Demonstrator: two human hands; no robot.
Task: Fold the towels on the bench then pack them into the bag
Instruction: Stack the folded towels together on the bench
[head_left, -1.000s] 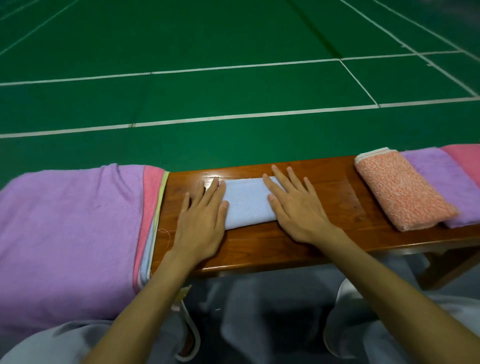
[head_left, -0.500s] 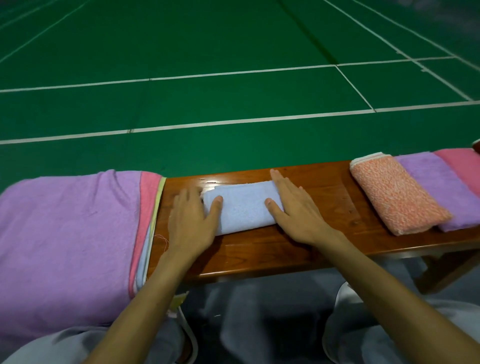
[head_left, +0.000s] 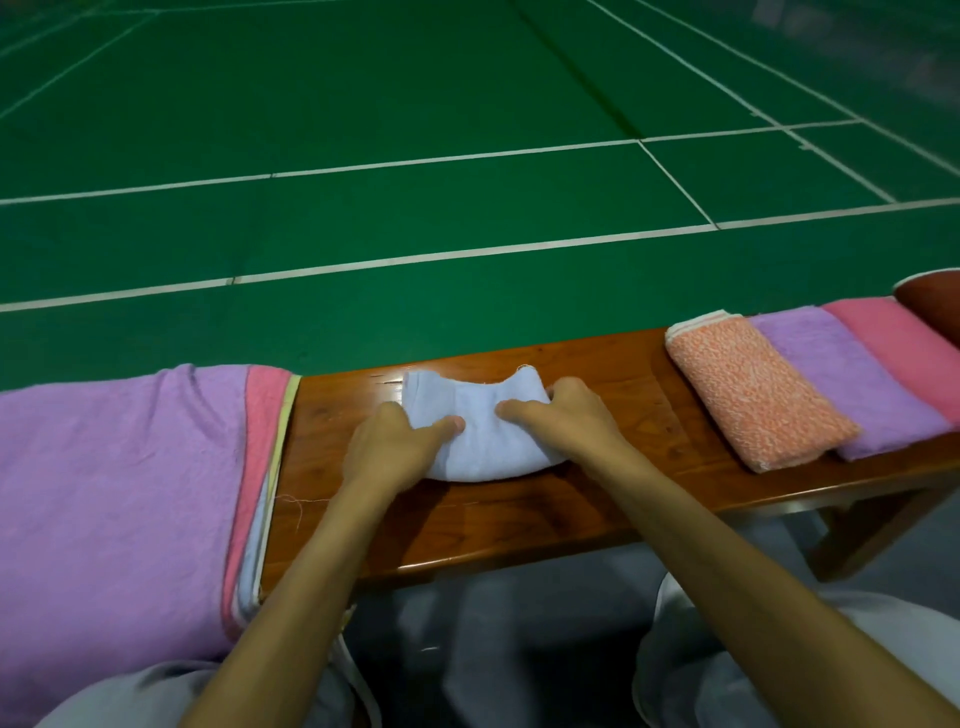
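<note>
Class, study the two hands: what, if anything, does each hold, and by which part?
Both hold the folded light-blue towel on the bench. The left hand grips its left end and the right hand its right end, thumbs on top.

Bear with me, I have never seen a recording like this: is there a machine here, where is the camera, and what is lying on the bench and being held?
There is no machine. A person works with bare hands, and the one camera sits on their head, looking forward and down. The left hand and the right hand each grip an end of a light blue towel, bunched between them on the middle of a wooden bench. At the bench's left end lies a pile of unfolded towels, purple on top. At the right, side by side, lie an orange speckled towel, a folded purple towel and a folded pink towel. Beyond is a green court floor with white lines. I cannot clearly make out a bag.
</note>
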